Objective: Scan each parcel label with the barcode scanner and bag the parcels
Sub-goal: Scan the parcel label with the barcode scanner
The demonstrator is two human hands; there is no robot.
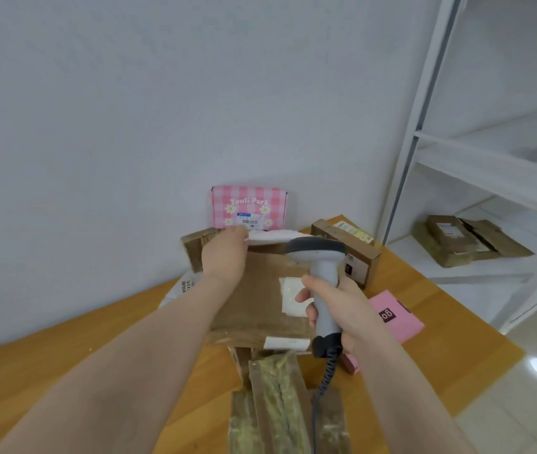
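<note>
While it reaches over the worktop (64, 355), the left hand (224, 255) lies back-up on the far left corner of a large brown parcel (254, 309). Its fingertips touch the near edge of a flat white packet (272, 237); whether they pinch that packet or only rest against it I cannot tell. Just left of the wrist, a pale plastic mailer (180, 286) pokes out from under the brown parcel. Beyond the hand, a pink checked box (249, 206) stands upright against the wall, its small barcode label facing the camera.

On the brown parcel's top, a white label (291, 296) lies between the two hands, just beside the right thumb. The right hand (339, 312) is wrapped firmly round the handle of the grey barcode scanner (322, 270), held upright above the parcel's right side, with its head pointing away towards the white packet and the pink box. A coiled cable (327, 371) hangs from the scanner's base.

Behind the scanner, to its right, sits a long brown carton (358, 253). Right of the hand, a pink envelope (398, 319) lies flat on the worktop. Farther right, a white shelf unit (489, 172) holds flattened cardboard boxes (463, 240).
</note>
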